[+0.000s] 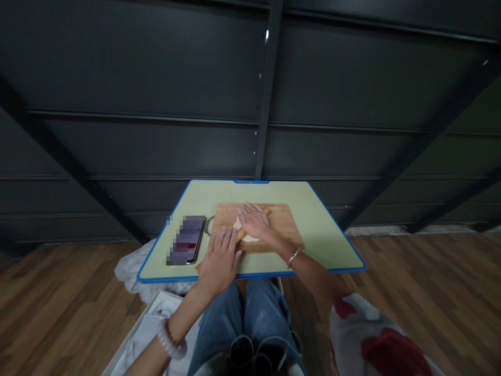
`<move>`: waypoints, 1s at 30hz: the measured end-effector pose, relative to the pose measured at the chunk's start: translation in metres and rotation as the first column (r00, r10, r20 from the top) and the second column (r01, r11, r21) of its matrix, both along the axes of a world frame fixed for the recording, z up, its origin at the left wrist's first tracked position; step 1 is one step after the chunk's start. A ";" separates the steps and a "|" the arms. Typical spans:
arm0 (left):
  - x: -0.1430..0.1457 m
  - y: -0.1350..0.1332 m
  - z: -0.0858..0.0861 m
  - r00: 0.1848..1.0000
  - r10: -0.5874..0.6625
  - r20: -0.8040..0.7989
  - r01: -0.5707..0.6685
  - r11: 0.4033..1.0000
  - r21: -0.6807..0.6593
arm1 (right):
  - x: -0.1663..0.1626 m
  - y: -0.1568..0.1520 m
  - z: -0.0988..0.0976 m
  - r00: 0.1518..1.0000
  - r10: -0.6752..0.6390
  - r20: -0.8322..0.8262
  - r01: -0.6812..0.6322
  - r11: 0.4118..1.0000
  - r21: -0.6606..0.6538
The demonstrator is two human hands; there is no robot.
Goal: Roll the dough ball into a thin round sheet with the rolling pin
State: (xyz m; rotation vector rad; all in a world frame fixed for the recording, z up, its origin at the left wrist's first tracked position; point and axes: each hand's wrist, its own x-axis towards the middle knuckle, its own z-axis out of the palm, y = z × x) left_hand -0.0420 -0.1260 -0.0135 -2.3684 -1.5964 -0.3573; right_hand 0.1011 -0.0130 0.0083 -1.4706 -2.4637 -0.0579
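Observation:
A wooden rolling pin [241,234] lies slantwise over a flat, pale sheet of dough [251,239] on a wooden cutting board [285,230]. My left hand [222,256] rests on the pin's near left end, palm down with its fingers stretched out. Further along the pin, my right hand [253,220] presses flat with straight fingers and hides its middle. The pin's far end shows just beyond my right fingers. Part of the dough is covered by the pin and my right hand.
A small pale table [321,219] with a blue edge carries the board. To the left lies a phone [188,241], near the board's metal handle [209,225]. White cloth [135,269] sits below the table's left side. Dark metal panels [176,146] rise behind.

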 end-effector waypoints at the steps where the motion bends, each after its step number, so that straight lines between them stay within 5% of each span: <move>1: 0.002 -0.001 -0.001 1.000 -0.009 0.004 0.009 1.000 -0.005 | 0.008 -0.008 -0.002 1.000 0.000 -0.003 0.000 1.000 0.025; 8: -0.002 -0.005 -0.006 0.996 -0.084 0.043 0.083 0.996 0.013 | 0.052 -0.074 -0.013 0.997 0.034 -0.064 -0.023 0.987 0.160; 12: -0.004 0.014 0.002 0.994 -0.090 0.059 0.094 0.993 -0.069 | 0.058 -0.095 -0.015 0.997 -0.041 -0.066 0.052 0.984 0.172; 18: 0.005 0.067 0.011 0.999 0.040 0.031 -0.033 0.975 -0.220 | 0.058 -0.075 -0.015 0.999 -0.044 -0.026 0.047 0.986 0.161; 30: 0.003 0.108 -0.006 0.999 0.038 0.025 -0.035 0.995 -0.097 | 0.064 -0.026 0.000 0.998 0.039 0.055 -0.046 0.989 0.140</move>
